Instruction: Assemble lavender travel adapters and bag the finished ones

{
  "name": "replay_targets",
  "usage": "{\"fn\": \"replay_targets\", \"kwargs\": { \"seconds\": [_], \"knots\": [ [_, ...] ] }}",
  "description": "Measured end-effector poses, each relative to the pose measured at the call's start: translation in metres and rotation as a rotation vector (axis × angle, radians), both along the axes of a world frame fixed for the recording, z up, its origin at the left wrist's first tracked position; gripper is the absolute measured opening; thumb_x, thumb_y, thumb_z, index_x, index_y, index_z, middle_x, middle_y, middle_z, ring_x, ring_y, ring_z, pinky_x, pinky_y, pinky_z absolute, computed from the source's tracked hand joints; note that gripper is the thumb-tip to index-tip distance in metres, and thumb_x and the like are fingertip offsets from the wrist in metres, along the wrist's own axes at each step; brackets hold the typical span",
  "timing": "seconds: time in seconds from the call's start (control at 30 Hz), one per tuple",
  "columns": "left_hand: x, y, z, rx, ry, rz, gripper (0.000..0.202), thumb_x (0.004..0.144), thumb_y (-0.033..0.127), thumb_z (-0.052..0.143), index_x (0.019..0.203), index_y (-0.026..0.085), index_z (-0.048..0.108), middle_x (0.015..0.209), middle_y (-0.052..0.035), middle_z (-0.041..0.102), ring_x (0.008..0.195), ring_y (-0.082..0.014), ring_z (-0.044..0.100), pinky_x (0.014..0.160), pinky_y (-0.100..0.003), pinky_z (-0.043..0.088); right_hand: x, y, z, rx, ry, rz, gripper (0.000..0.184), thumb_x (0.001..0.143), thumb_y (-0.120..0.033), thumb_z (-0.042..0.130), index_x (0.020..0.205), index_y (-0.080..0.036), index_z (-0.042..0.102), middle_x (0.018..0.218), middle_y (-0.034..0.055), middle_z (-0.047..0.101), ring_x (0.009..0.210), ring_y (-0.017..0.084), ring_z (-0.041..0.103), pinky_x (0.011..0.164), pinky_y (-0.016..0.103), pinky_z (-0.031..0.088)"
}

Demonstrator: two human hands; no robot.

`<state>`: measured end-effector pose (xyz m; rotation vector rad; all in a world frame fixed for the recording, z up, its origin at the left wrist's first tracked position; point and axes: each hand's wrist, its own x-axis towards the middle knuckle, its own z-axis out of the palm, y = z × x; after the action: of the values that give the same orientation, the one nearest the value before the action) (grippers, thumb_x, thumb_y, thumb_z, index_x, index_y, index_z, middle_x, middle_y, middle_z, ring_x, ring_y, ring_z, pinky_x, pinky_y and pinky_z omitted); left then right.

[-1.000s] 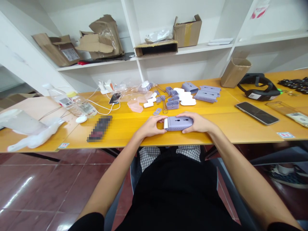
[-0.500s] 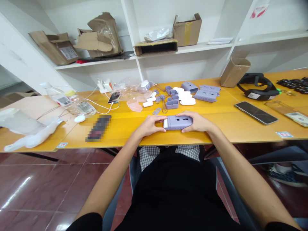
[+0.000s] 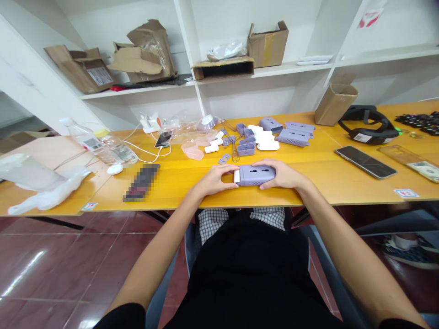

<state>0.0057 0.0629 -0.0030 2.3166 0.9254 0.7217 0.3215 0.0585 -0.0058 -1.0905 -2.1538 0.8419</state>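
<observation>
A purple plastic housing (image 3: 257, 175) with two dark slots on top and small holes along its side is held just above or on the table's front part; which one, I cannot tell. From its left end sticks a white plastic piece (image 3: 237, 176). My left hand (image 3: 216, 179) pinches this white end between thumb and fingers. Around the housing's right end, my right hand (image 3: 281, 174) is closed. Beyond the hands lie small purple caps (image 3: 246, 149), white plastic parts (image 3: 267, 139), a metal spring (image 3: 235, 155), thin grey plates (image 3: 224, 158) and more purple housings (image 3: 293, 137).
Bottles (image 3: 118, 148), a white round lid (image 3: 115, 169) and a pixelated dark object (image 3: 141, 183) are on the left. To the right lie a phone (image 3: 365, 161), a black headset (image 3: 368, 128) and a cardboard box (image 3: 336, 104). Shelves with cartons (image 3: 267, 45) stand behind the table.
The camera view has shifted very slightly. Both hands keep their hold on the housing and its white piece, with no other visible movement.
</observation>
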Motion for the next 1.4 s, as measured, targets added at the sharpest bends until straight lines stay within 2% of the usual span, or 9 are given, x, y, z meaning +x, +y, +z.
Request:
{"fn": "replay_targets", "kwargs": {
  "seconds": [0.33, 0.53, 0.83, 1.4],
  "knots": [
    [-0.0018, 0.0013, -0.0041, -0.039, -0.05, -0.027, 0.046, 0.09, 0.028, 0.083, 0.133, 0.021, 0.069, 0.141, -0.013, 0.073, 0.122, -0.0266, 0.074, 0.112, -0.05, 0.057, 0.001, 0.0017, -0.0006, -0.008, 0.005, 0.012, 0.081, 0.062, -0.04, 0.099, 0.139, -0.031, 0.073, 0.142, 0.0071, 0.071, 0.131, 0.037, 0.066, 0.119, 0.059, 0.048],
    [-0.001, 0.0022, -0.005, -0.053, -0.026, -0.012, 0.047, 0.088, 0.026, 0.085, 0.133, 0.021, 0.07, 0.144, -0.0125, 0.071, 0.126, -0.0279, 0.072, 0.115, -0.052, 0.055, 0.0011, 0.0018, 0.0, -0.009, 0.009, 0.017, 0.08, 0.062, -0.04, 0.099, 0.137, -0.03, 0.074, 0.142, 0.0074, 0.071, 0.132, 0.037, 0.066, 0.119, 0.059, 0.047],
    [0.0043, -0.0037, 0.0015, -0.041, -0.03, -0.006, 0.04, 0.09, 0.022, 0.083, 0.128, 0.02, 0.07, 0.145, -0.0133, 0.07, 0.129, -0.0275, 0.071, 0.115, -0.051, 0.056, 0.0018, 0.0023, -0.0001, -0.01, 0.008, 0.014, 0.08, 0.062, -0.039, 0.099, 0.137, -0.03, 0.073, 0.142, 0.0077, 0.071, 0.131, 0.037, 0.066, 0.119, 0.06, 0.048],
    [0.0063, -0.0047, 0.0033, -0.049, -0.046, 0.006, 0.04, 0.087, 0.017, 0.084, 0.125, 0.019, 0.07, 0.144, -0.0144, 0.071, 0.125, -0.0276, 0.074, 0.114, -0.052, 0.057, 0.0023, 0.0021, -0.0013, 0.001, 0.0, 0.0, 0.08, 0.062, -0.038, 0.099, 0.137, -0.03, 0.073, 0.142, 0.0072, 0.071, 0.131, 0.036, 0.066, 0.119, 0.058, 0.048]
  ]
}}
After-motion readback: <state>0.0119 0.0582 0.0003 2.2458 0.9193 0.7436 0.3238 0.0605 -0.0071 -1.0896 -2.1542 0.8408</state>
